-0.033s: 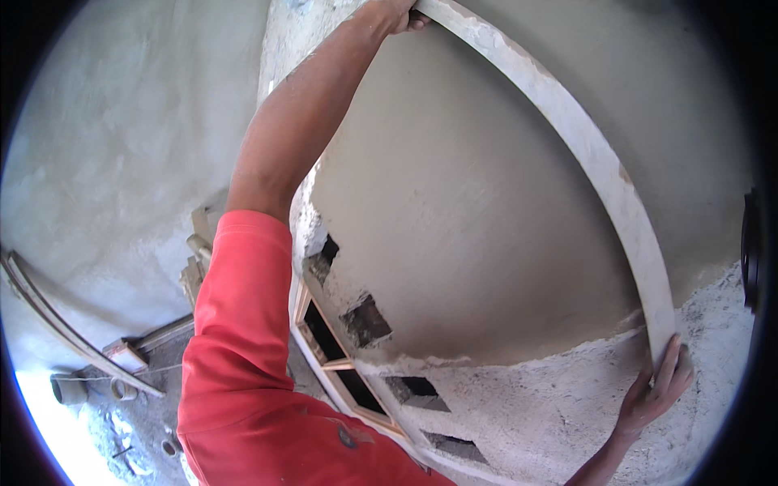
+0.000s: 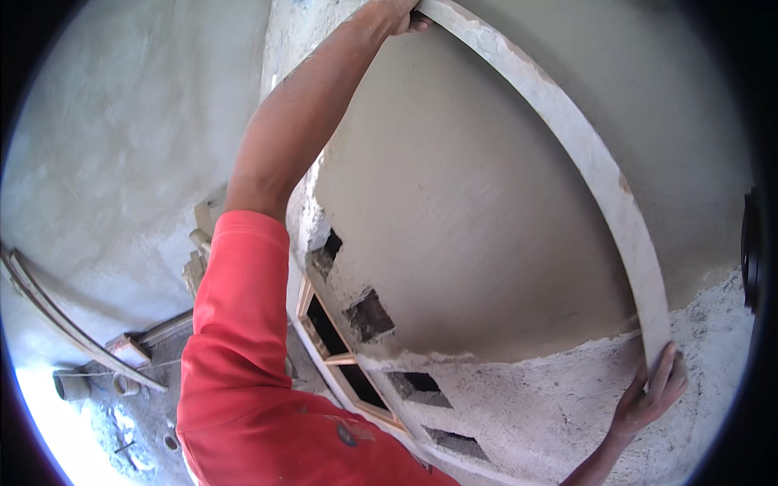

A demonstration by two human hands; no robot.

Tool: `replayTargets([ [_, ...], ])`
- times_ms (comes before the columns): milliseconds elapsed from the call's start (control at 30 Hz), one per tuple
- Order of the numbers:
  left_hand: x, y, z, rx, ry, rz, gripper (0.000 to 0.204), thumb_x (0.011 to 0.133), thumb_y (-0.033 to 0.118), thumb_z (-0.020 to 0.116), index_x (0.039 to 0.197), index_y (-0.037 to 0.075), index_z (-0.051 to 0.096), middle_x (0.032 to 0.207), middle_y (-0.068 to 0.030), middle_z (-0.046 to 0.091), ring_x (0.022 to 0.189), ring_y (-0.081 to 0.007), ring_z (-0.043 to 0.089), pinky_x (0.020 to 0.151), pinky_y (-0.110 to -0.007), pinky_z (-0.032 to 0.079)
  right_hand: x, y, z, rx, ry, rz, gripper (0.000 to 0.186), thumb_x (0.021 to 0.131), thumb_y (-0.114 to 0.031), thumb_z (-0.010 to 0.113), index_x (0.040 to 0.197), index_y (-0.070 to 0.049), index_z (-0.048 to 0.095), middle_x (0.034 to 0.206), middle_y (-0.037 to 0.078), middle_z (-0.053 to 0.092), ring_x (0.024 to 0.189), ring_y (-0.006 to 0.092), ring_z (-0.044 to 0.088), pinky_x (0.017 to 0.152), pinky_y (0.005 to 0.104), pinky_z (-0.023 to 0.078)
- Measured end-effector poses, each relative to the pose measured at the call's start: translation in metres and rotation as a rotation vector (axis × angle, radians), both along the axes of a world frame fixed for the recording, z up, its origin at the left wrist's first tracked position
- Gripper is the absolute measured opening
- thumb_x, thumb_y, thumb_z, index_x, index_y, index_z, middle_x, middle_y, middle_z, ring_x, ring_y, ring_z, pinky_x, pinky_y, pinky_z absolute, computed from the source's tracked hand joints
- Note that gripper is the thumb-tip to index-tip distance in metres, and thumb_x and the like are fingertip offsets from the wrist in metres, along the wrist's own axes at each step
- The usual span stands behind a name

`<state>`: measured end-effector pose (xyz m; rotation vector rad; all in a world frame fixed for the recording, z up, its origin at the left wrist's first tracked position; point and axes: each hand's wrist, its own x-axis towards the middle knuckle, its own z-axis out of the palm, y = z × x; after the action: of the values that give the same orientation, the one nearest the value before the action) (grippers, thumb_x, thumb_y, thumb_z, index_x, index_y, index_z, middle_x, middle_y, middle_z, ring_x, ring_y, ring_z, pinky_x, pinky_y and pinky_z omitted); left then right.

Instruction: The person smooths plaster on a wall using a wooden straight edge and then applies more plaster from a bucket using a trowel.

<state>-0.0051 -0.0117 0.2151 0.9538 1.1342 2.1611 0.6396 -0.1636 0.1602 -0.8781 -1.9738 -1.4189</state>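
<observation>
A long, pale straightedge board [image 2: 585,154], smeared with plaster, stretches across the wall and looks curved in this wide view. My left hand [image 2: 399,14] grips its upper end at the picture's top edge, where part of the hand is cut off. Around the lower end, at the right, my right hand [image 2: 655,390] is closed with its fingers over the board's edge. Behind the board is smooth, damp-looking grey plaster [image 2: 478,194], which ends in a ragged lower border above rough wall [image 2: 551,405].
Square holes [image 2: 369,316] break the wall near a wooden frame [image 2: 336,358]. Long curved-looking strips [image 2: 73,328] lean at the left, close to a bucket [image 2: 71,386] and scrap wood [image 2: 198,251]. A dark round object [image 2: 750,251] shows at the right rim.
The board's lower end and my right hand have shifted slightly to the left. My left hand keeps its grip at nearly the same place.
</observation>
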Motion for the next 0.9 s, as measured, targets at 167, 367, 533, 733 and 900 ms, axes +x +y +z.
replayTargets([
  [167,0.021,-0.016,-0.079,-0.070,-0.090,-0.061,0.042,0.099,0.040,0.047,0.106,0.001,0.061,0.081,-0.0113,0.063,0.060,-0.0246,0.059,0.046,-0.042,0.051,0.027,-0.002,-0.093,-0.104,0.040,0.111,0.060,0.090,0.000,0.066,0.145,-0.020,0.053,0.120,0.020,0.059,0.108,0.0358,0.055,0.081,0.0515,0.047],
  [367,0.074,-0.061,-0.179,-0.340,-0.041,-0.128,0.054,0.101,0.039,0.045,0.125,-0.009,0.049,0.097,-0.0223,0.068,0.072,-0.0259,0.073,0.057,-0.032,0.066,0.048,-0.034,-0.207,-0.391,0.241,0.195,0.058,0.087,0.004,0.064,0.141,-0.018,0.056,0.126,0.019,0.049,0.113,0.0370,0.050,0.083,0.0525,0.045],
  [533,0.090,-0.071,-0.272,-0.464,-0.094,-0.139,0.052,0.101,0.039,0.044,0.115,-0.009,0.056,0.093,-0.0206,0.068,0.065,-0.0242,0.070,0.051,-0.033,0.062,0.059,-0.056,-0.278,-0.598,0.305,0.109,0.067,0.074,0.008,0.063,0.137,-0.013,0.058,0.124,0.020,0.047,0.114,0.0405,0.047,0.088,0.0526,0.041],
  [733,0.134,-0.081,-0.358,-0.479,-0.215,-0.148,0.053,0.097,0.041,0.050,0.108,-0.009,0.060,0.085,-0.0175,0.068,0.060,-0.0241,0.067,0.047,-0.034,0.058,0.089,-0.071,-0.332,-0.701,0.307,-0.004,0.076,0.068,0.007,0.064,0.140,-0.014,0.054,0.124,0.022,0.047,0.114,0.0427,0.045,0.092,0.0545,0.038],
  [900,0.147,-0.073,-0.404,-0.467,-0.338,-0.003,0.047,0.093,0.040,0.059,0.104,-0.005,0.062,0.071,-0.0120,0.064,0.052,-0.0212,0.062,0.039,-0.034,0.050,0.099,-0.074,-0.373,-0.780,0.361,0.087,0.072,0.073,0.006,0.065,0.142,-0.013,0.054,0.127,0.022,0.046,0.118,0.0422,0.043,0.096,0.0559,0.036],
])
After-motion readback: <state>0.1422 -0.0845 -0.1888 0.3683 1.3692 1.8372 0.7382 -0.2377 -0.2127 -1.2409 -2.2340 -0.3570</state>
